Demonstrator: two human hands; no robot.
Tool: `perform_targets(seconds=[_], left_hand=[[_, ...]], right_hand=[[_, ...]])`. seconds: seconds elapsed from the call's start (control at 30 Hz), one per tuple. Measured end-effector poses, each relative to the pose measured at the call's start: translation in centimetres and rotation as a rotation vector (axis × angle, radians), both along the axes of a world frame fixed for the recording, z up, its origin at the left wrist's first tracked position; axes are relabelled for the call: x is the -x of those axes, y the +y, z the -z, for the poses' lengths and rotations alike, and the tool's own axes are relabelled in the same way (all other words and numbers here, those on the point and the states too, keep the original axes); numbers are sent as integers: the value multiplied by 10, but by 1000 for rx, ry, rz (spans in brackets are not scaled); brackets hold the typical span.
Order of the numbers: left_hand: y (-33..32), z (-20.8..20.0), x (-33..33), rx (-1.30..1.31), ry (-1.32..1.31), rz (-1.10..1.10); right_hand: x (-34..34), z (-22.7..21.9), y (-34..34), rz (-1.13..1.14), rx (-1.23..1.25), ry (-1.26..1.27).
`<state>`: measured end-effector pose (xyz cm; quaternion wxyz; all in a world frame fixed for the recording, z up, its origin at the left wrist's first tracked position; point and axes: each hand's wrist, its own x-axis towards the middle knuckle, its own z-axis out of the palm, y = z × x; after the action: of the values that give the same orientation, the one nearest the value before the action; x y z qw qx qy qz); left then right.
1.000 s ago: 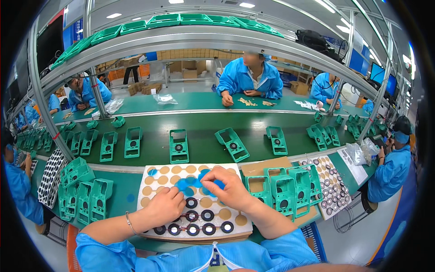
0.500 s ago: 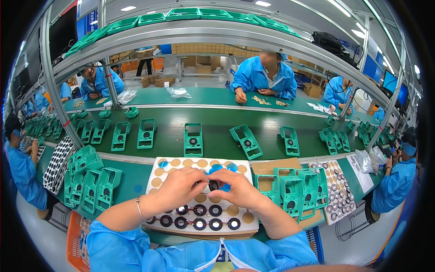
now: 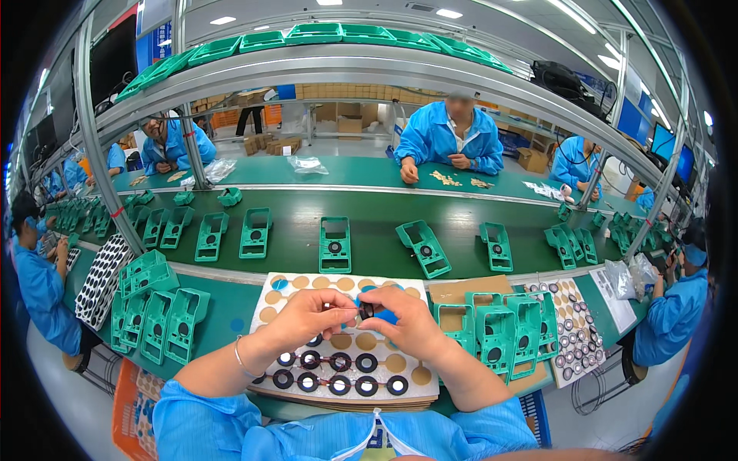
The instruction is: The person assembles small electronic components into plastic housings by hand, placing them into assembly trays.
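My right hand (image 3: 401, 316) pinches a small round black speaker (image 3: 367, 310), tilted nearly edge-on, between thumb and fingers. Close beside it, my left hand (image 3: 314, 313) is closed in a pinch at the speaker's left side; what its fingertips grip is too small to tell. Both hands are above a white foam tray (image 3: 415, 349) with round tan recesses. Black ring-shaped speakers (image 3: 366, 362) with pale or dark centres lie in its near rows, some joined by reddish wires. Blue discs (image 3: 384, 307) show behind my right fingers.
Green plastic housings (image 3: 492, 338) stand right of the tray, and more housings (image 3: 184, 323) stand left. Others lie along the green conveyor (image 3: 300, 200) ahead. A second tray of round parts (image 3: 573, 338) lies farther right. A metal frame (image 3: 354, 65) crosses overhead. Co-workers sit across and at both sides.
The black speaker has turned more edge-on in my right fingers. My left fingertips have come slightly lower beside it. The whole view has shifted slightly.
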<state>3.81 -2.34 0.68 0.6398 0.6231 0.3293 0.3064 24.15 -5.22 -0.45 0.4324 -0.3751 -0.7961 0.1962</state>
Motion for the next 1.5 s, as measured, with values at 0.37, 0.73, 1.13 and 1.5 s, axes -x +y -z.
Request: perform_targets(seconds=[0.37,0.73,1.13,1.5], left_hand=[[5,5,-4,7,56,-17],[12,7,-2,297,-131,68],[5,20,-9,-112,-193,-66],[15,15,7,-262,133,-57]], right_hand=[[2,7,4,68,-342,-157],[-1,11,10,-234,453,321],[12,27,13,-71,65,223],[0,28,25,-358,539,655]])
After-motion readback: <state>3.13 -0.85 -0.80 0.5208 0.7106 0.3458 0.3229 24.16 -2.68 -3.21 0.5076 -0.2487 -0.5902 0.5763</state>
